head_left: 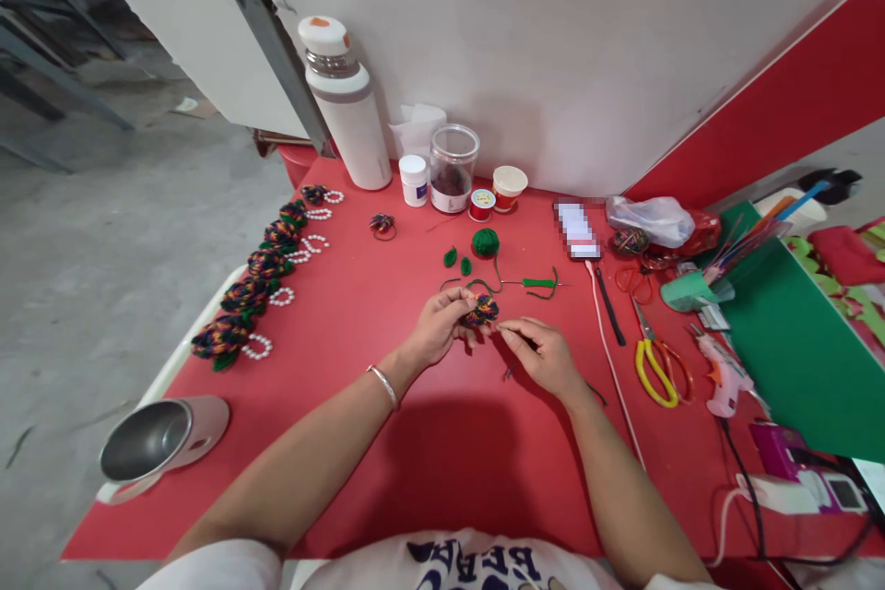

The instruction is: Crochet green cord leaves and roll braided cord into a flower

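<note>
My left hand is closed around a small multicoloured yarn flower, held just above the red table. My right hand is pinched beside the flower, its fingertips close to it; what it pinches is too small to make out. A green yarn ball, two small green leaves and a green-handled crochet hook lie just beyond the hands.
Several finished yarn flowers with pearl loops line the table's left edge. A white flask, jars, thread spool stand at the back. Yellow scissors, glue gun, steel cup, green board surround.
</note>
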Motion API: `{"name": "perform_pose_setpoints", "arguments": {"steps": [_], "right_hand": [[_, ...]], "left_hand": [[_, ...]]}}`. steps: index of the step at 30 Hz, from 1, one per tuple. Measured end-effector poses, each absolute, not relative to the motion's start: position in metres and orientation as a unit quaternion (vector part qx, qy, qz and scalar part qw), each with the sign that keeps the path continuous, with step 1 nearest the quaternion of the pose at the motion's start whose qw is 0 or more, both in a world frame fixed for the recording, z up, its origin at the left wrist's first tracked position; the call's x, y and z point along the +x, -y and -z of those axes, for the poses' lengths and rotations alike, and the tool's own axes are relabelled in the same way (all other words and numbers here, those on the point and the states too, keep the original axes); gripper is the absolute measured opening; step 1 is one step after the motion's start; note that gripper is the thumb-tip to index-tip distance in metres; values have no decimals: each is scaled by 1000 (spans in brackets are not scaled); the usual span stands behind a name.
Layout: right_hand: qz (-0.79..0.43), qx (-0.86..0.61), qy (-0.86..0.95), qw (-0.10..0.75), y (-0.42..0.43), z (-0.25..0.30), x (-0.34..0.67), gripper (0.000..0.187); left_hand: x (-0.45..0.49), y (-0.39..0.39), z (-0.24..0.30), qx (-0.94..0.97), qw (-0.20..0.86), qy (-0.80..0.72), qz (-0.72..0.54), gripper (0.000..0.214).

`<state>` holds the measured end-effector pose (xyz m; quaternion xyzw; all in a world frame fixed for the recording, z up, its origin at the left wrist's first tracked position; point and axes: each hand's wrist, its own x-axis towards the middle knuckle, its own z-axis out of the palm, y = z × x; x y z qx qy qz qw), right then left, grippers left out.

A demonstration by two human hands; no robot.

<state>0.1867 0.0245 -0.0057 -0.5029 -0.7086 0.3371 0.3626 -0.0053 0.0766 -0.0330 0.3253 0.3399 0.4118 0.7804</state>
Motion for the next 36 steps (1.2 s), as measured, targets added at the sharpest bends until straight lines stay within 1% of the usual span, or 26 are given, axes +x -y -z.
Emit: {"name": "perform_pose_setpoints", "arguments": {"steps": [6,11,18,28,33,36], "right_hand": [[-339,-511,692,380,-25,11,183,19],[-365,-520,658,406,-24,19,176,18],[-400,-544,613,411,-24,22,172,21],[-394,-561,608,400,-24,20,171,26],[-369,-572,615,399,-25,18,171,26],[-357,-572,624,394,-25,19,173,26]], "left_hand": [[-7,-80,37,309,790,-329,-414,34],[-9,-80,36,306,804,-311,-404,33],[-10,-81,38,310,810,-305,-394,37],[-9,-78,34,321,798,-308,-406,36],[-10,-78,37,326,804,-288,-406,39],[-9,-77,39,326,792,-282,-432,42]]}}
